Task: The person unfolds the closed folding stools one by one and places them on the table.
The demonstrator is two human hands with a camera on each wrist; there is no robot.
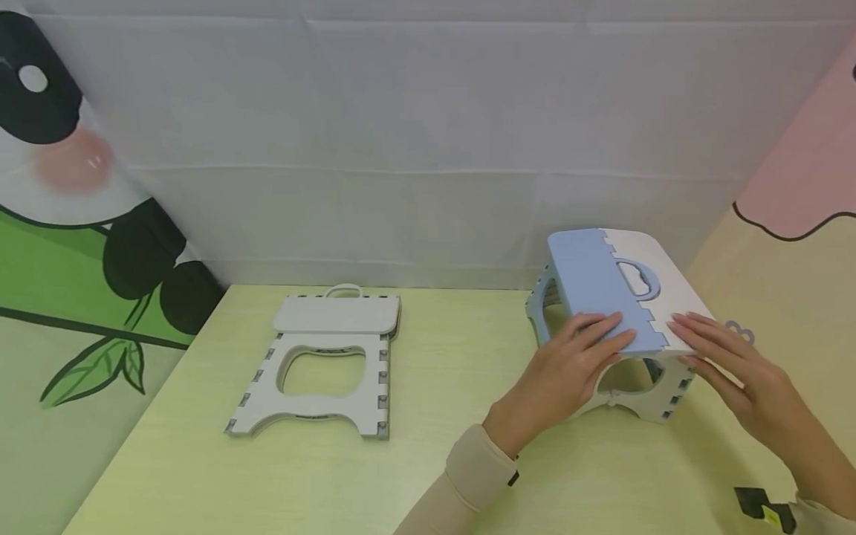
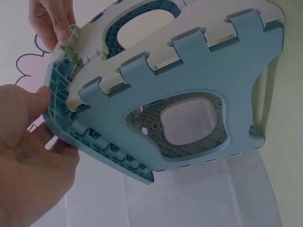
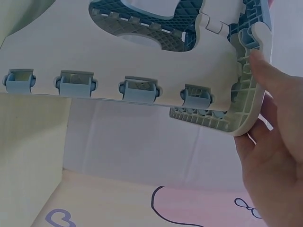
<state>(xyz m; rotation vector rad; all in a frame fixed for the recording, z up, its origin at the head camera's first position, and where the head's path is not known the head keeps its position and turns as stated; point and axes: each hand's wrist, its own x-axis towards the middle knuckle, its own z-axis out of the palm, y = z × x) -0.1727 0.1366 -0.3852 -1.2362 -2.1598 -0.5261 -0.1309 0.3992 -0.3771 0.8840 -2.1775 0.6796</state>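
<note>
Clearly, the blue-and-white plastic folding stool (image 1: pixel 591 282) stands upright on its spread legs at the right of the pale yellow-green table (image 1: pixel 334 490), its two seat halves meshed flat along a toothed seam. You have your left hand (image 1: pixel 562 364) on the blue half and your right hand (image 1: pixel 742 364) on the white one, each gripping the near edge, fingers over the top and thumb against the rim. Judging by that level seat, this stool looks fully set up; whether you are pressing it open or about to fold it, these pictures cannot settle. Well apart to its left, the white plastic folding stool with a loop handle (image 1: pixel 334 316) lies folded flat, untouched, so any work on that one seems left to do. Behind both hangs a creased pale cloth backdrop (image 1: pixel 428 148).
</note>
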